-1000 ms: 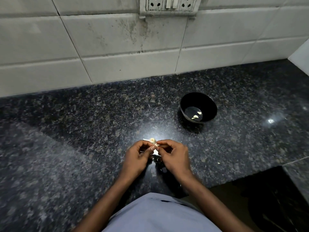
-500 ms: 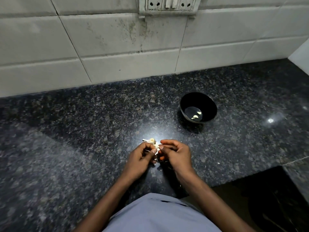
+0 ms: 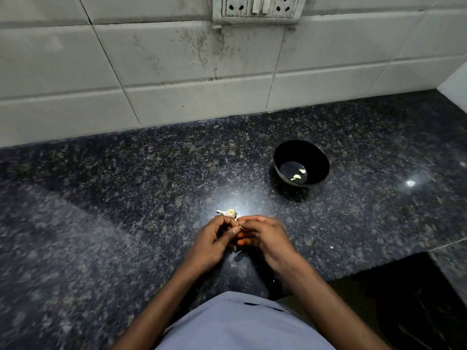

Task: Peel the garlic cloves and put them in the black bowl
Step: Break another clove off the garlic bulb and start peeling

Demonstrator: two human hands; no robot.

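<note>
Both hands meet just above the counter (image 3: 126, 198) near its front edge. Left hand (image 3: 211, 245) and right hand (image 3: 266, 238) have their fingers curled in toward each other, pinching something small between the fingertips — by my reading a garlic clove being peeled, though the clove itself is hidden behind the fingers. Just beyond the hands lies the remaining garlic piece (image 3: 228, 212), pale, with a short stem, resting on the counter in a bright glare. Farther back and to the right stands the black bowl (image 3: 283, 152), apart from the hands, with two peeled cloves (image 3: 298, 174) at its bottom.

So the task looks partly done: two cloves are in, one is in hand, and the piece on the counter has yet to be peeled. A white fleck (image 3: 331, 247) lies to the right — nothing stands between hands and bowl. Behind, a tiled wall (image 3: 177, 72) carries a socket plate (image 3: 257, 7).
</note>
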